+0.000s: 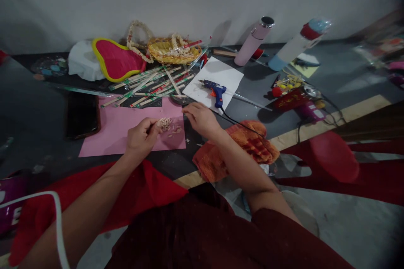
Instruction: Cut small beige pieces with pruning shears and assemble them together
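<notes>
My left hand is closed, thumb and fingers pinching the edge of a cluster of small pale stick pieces above a pink sheet. A few loose cut pieces lie on the sheet just right of the cluster. My right hand hovers at the sheet's right edge, its fingertips drawn together; anything between them is too small to make out. Just beyond those fingertips lies a dark, rounded handle-like object. A blue glue gun rests on a white paper farther back.
Wrapped chopsticks are heaped behind the pink sheet, near a wicker basket. A phone lies left. An orange towel sits under my right forearm, beside the glue gun's cord. A pink flask and a bottle stand behind.
</notes>
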Demonstrator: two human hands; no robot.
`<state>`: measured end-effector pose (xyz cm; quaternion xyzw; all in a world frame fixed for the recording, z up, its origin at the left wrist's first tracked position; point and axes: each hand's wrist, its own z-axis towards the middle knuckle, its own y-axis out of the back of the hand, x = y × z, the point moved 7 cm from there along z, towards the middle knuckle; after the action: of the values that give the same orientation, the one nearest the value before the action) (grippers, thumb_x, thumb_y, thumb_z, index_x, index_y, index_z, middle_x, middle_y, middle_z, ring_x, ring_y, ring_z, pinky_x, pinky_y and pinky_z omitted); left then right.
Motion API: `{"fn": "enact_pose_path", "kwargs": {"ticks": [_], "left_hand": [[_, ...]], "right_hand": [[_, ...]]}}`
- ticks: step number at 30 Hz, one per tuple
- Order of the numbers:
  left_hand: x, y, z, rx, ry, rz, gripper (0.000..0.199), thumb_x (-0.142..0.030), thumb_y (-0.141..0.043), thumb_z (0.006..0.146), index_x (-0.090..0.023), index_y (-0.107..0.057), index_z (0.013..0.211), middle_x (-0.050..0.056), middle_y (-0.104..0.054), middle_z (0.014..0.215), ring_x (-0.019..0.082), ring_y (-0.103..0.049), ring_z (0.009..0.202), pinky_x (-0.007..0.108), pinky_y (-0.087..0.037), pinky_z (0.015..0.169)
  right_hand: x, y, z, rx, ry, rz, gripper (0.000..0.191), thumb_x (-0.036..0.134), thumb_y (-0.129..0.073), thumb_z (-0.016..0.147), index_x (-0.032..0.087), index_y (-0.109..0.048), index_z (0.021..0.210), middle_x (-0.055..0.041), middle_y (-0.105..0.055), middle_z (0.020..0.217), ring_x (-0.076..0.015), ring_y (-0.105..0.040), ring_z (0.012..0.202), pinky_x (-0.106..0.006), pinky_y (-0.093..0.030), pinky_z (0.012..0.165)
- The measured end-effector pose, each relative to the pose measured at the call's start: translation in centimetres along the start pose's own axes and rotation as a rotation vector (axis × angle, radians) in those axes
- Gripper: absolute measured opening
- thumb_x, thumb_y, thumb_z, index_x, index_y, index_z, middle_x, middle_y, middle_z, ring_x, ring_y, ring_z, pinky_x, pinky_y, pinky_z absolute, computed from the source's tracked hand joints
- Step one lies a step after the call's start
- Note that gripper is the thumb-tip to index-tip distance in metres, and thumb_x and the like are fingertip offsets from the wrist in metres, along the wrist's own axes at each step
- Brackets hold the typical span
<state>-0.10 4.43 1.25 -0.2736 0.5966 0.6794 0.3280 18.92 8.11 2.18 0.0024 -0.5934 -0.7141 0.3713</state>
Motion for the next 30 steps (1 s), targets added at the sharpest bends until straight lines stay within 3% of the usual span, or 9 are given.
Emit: {"fn": "enact_pose_path", "kwargs": {"ticks": [3,6,11,14,18,21,25,27,30], "left_hand": [[0.1,0.4,0.1,-0.041,0.030,-0.037,0.023,-0.039,-0.054,0.084,-0.019,-0.066,0.086,-0.003,-0.069,0.069,0.007,-0.054,0.053,0.017,-0.039,0.051],[0.2,0.5,0.2,-0.049,0.045,-0.079,0.022,-0.038,-0.054,0.083,-0.019,-0.066,0.085,-0.002,-0.069,0.068,0.007,-0.053,0.051,0.017,-0.039,0.050],[0.1,0.4,0.2,-0.041,0.057,-0.097,0.022,-0.038,-0.055,0.083,-0.019,-0.066,0.085,-0.003,-0.069,0.068,0.006,-0.052,0.052,0.017,-0.038,0.049],[0.0,0.4,0.1,-0.030,0.057,-0.111,0.022,-0.038,-0.055,0.083,-0.019,-0.066,0.085,-0.002,-0.068,0.068,0.006,-0.052,0.052,0.017,-0.037,0.049],[0.1,0.5,0.0,-0.032,0.059,-0.149,0.022,-0.038,-0.055,0.083,-0.018,-0.066,0.084,-0.002,-0.068,0.069,0.006,-0.051,0.052,0.017,-0.037,0.048],[0.3,0.4,0.1,-0.024,0.075,-0.160,0.023,-0.038,-0.055,0.084,-0.018,-0.066,0.083,-0.002,-0.067,0.068,0.006,-0.051,0.051,0.017,-0.037,0.048],[0.4,0.1,0.1,-0.008,0.079,-0.160,0.023,-0.038,-0.055,0.083,-0.018,-0.066,0.084,-0.002,-0.067,0.068,0.006,-0.050,0.049,0.018,-0.037,0.047],[0.3,-0.1,0.2,-0.003,0.071,-0.172,0.023,-0.037,-0.055,0.084,-0.018,-0.066,0.086,-0.002,-0.067,0.067,0.006,-0.049,0.049,0.018,-0.036,0.046],[0.1,-0.1,0.2,0.005,0.048,-0.164,0.022,-0.037,-0.055,0.084,-0.018,-0.066,0.086,-0.002,-0.067,0.067,0.006,-0.050,0.049,0.018,-0.037,0.047]], "right_hand": [[-2.3,1.6,-0.5,0.032,-0.109,-0.162,0.021,0.035,-0.053,0.088,0.019,-0.063,0.097,-0.0090,-0.062,0.102,-0.0238,-0.051,0.103,-0.040,-0.038,0.094],[-3.6,1.5,-1.0,0.123,-0.162,-0.263,0.032,0.047,-0.061,0.081,0.019,-0.062,0.098,-0.0108,-0.059,0.107,-0.0264,-0.049,0.104,-0.042,-0.040,0.091],[-3.4,0.3,-0.9,0.174,-0.176,-0.347,0.024,0.037,-0.054,0.087,0.017,-0.061,0.098,-0.0134,-0.060,0.105,-0.0257,-0.050,0.104,-0.040,-0.040,0.091],[-3.5,0.9,-0.6,0.096,-0.228,-0.300,0.021,0.034,-0.049,0.090,0.016,-0.060,0.091,-0.0123,-0.062,0.099,-0.0237,-0.052,0.099,-0.037,-0.040,0.088],[-4.9,3.3,-0.6,-0.133,-0.349,0.046,0.028,0.042,-0.048,0.089,0.017,-0.055,0.079,-0.0025,-0.056,0.073,-0.0147,-0.050,0.071,-0.029,-0.041,0.069],[-6.1,4.5,-1.1,-0.329,-0.398,0.442,0.027,0.045,-0.059,0.081,0.020,-0.051,0.087,0.0026,-0.052,0.072,-0.0100,-0.045,0.060,-0.025,-0.039,0.058],[-6.2,3.4,-0.9,-0.262,-0.387,0.731,0.024,0.033,-0.060,0.078,0.021,-0.048,0.095,0.0005,-0.059,0.087,-0.0088,-0.048,0.057,-0.026,-0.042,0.054],[-5.9,2.8,-0.6,-0.208,-0.390,0.607,0.017,0.030,-0.057,0.078,0.020,-0.050,0.090,-0.0003,-0.060,0.086,-0.0108,-0.050,0.062,-0.027,-0.043,0.059],[-5.2,1.9,0.3,-0.159,-0.370,0.223,0.013,0.026,-0.055,0.079,0.020,-0.053,0.091,-0.0027,-0.061,0.088,-0.0166,-0.055,0.077,-0.030,-0.042,0.070]]}}
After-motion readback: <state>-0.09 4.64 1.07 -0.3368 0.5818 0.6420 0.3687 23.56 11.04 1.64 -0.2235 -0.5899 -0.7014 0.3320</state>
